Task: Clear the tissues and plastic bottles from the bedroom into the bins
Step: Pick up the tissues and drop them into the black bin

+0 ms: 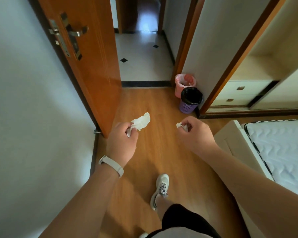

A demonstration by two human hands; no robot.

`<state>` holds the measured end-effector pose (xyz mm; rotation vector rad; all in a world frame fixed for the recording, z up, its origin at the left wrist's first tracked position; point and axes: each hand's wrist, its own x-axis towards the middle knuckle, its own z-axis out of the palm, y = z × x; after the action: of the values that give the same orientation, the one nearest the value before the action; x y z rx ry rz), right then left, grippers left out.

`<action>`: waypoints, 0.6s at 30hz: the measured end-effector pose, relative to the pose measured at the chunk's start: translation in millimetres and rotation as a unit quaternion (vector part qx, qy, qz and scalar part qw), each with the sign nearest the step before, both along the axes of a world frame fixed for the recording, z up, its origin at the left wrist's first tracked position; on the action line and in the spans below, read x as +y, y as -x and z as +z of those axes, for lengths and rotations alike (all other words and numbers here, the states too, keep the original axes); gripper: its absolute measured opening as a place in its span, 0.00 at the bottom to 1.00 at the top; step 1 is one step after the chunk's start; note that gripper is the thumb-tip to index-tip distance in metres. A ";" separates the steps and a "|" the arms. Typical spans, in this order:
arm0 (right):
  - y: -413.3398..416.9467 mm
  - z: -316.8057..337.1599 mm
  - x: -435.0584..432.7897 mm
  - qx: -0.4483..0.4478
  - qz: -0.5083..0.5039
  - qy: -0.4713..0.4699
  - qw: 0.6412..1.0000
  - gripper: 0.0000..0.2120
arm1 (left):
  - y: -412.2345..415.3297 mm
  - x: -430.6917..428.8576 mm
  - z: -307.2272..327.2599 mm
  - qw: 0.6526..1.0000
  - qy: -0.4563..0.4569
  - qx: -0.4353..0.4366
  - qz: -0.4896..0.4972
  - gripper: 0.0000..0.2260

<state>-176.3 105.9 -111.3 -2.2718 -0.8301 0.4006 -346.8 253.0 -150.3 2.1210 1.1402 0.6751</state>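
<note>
Grip of the left hand (122,138) is clamped on a loose tissue (141,121); the right hand (193,133) likewise pinches a smaller wad (180,125). I judge both are held out front, ready for the pink bin (178,91) and purple bin (187,106), far right by the wall.

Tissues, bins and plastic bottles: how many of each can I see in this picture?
Tissues: 2, a larger tissue in the left hand and a smaller tissue in the right hand
Bins: 2, a pink bin and a purple bin
Plastic bottles: 0 in view
Total: 4
</note>
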 end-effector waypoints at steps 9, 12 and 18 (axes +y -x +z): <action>-125.0 -14.9 78.7 0.046 -0.037 0.001 0.998 0.01 | -102.0 87.5 -13.2 0.998 -0.002 0.058 -0.038 0.11; -168.5 -14.5 102.5 0.040 -0.038 0.008 0.998 0.02 | -138.4 116.0 -10.5 0.996 -0.015 0.068 -0.053 0.10; -241.2 -11.8 149.3 0.038 -0.045 -0.003 0.998 0.05 | -219.5 167.4 -0.4 0.996 -0.018 0.060 -0.070 0.11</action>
<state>64.9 255.2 -123.2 -2.2640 -0.6866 0.4384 -127.4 420.4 -150.6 2.2737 1.0358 0.5124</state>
